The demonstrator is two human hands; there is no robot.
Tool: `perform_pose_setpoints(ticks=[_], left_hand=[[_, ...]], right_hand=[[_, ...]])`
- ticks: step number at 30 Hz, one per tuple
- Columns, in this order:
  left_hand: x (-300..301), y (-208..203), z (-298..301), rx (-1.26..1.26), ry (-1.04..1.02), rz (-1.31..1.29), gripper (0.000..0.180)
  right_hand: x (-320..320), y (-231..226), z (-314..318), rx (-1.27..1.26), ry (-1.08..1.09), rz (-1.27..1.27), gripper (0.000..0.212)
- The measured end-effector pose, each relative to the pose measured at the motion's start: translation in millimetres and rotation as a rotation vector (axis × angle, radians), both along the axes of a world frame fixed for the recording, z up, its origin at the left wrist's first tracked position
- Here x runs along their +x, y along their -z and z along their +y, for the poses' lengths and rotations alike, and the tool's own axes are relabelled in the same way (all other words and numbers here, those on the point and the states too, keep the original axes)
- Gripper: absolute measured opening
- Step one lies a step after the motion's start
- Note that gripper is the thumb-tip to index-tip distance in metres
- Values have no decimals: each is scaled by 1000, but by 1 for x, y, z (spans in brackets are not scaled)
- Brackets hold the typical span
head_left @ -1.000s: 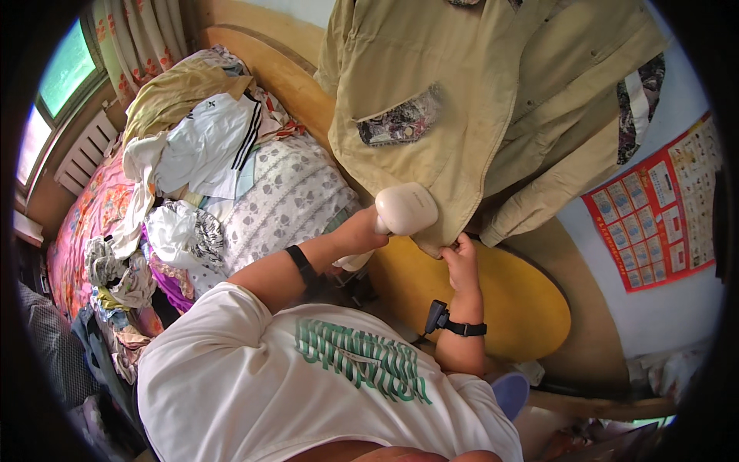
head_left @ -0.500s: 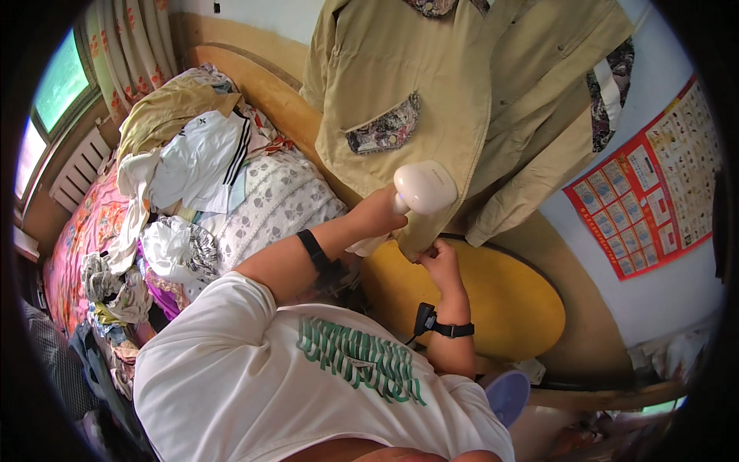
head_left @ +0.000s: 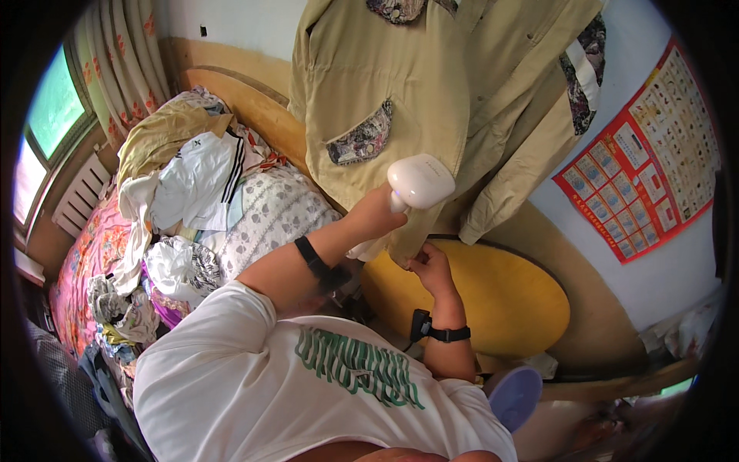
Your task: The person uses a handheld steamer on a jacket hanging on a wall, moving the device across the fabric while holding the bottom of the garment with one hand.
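Observation:
A khaki jacket (head_left: 419, 85) with a patterned pocket flap (head_left: 360, 137) hangs against the wall before me. My left hand (head_left: 377, 214) is closed around the handle of a white handheld garment steamer (head_left: 422, 182). The steamer's rounded head is up against or just in front of the jacket's lower part; whether it touches cannot be made out. Lower and to the right, my right hand (head_left: 433, 269) pinches a lower edge of the jacket between thumb and fingers. Black straps sit on both my forearms.
A bed on the left carries a heap of clothes (head_left: 196, 173) and a patterned white cover (head_left: 277, 208). Below the jacket is a yellow oval board (head_left: 500, 296). A red-bordered poster (head_left: 635, 177) hangs at right. Near my right side stands a purple basin (head_left: 516, 396).
My view has shifted slightly, so the jacket and poster appear farther left. My right hand, still pinching the fabric, sits a little lower and left. The steamer stays in my left hand.

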State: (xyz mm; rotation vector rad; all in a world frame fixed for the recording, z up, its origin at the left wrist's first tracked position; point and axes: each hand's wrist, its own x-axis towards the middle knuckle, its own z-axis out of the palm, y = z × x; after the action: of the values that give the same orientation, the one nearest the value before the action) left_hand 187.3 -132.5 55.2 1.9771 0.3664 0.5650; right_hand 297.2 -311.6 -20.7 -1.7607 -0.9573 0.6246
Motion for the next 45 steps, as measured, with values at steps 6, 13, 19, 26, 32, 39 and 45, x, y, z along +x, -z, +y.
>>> perform_pose_setpoints(ticks=[6, 13, 19, 26, 32, 39, 45], left_hand=[[-20, 0, -12, -13, 5, 107, 51], [-30, 14, -12, -44, 44, 167, 52], [-38, 22, -11, 22, 60, 125, 59], [-42, 37, 2, 29, 238, 134, 57], [-43, 56, 7, 120, 155, 36, 46], [-38, 52, 1, 118, 96, 13, 42], [-25, 31, 4, 149, 85, -23, 41]], right_hand=[[-6, -8, -3, 71, 9, 73, 23], [-4, 0, -8, 6, 9, 25, 16], [-12, -7, -12, 9, 32, 4, 14], [0, 14, -20, 94, 86, 43, 8], [-1, 16, -16, 102, 79, 40, 8], [-1, 11, -14, 107, 63, 106, 7], [4, 11, -16, 23, 40, -78, 9]])
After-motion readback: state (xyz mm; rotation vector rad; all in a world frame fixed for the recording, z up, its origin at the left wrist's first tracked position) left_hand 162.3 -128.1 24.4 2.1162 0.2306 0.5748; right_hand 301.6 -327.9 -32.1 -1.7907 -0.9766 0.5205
